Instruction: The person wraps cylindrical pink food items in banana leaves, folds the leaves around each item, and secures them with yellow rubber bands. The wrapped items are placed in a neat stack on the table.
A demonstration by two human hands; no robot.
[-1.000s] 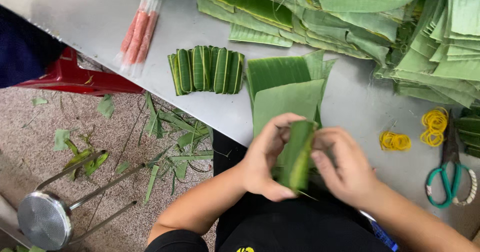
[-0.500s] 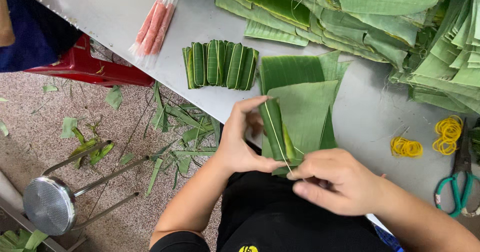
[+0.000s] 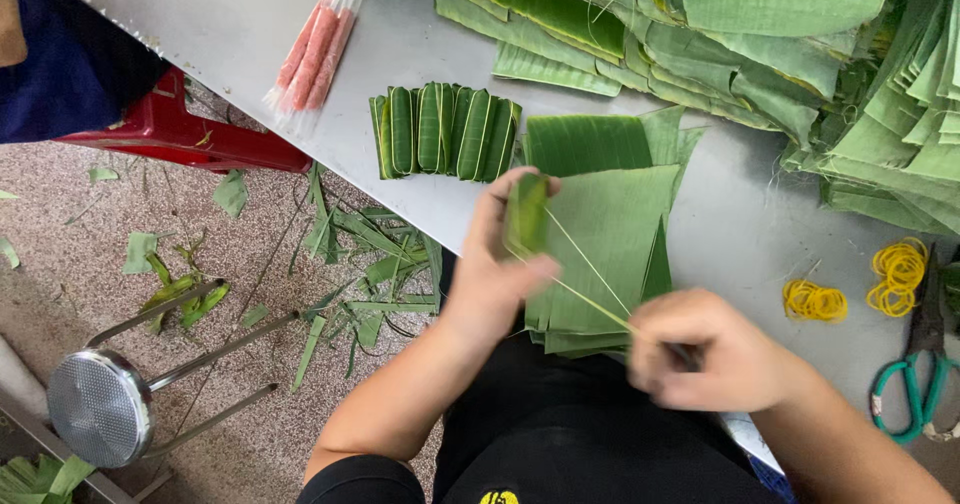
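left hand (image 3: 490, 264) grips a leaf-wrapped roll (image 3: 527, 214) over the desk (image 3: 420, 44); right hand (image 3: 715, 359) pinches its tying strand (image 3: 585, 289), wrap unfinished. six finished rolls (image 3: 445, 132) lie beside cut leaves (image 3: 610, 234).

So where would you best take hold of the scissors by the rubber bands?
By the green handle loops, probably coming from the near table edge: the scissors lie flat, handles toward the person, blades pointing away beside the yellow rubber bands.
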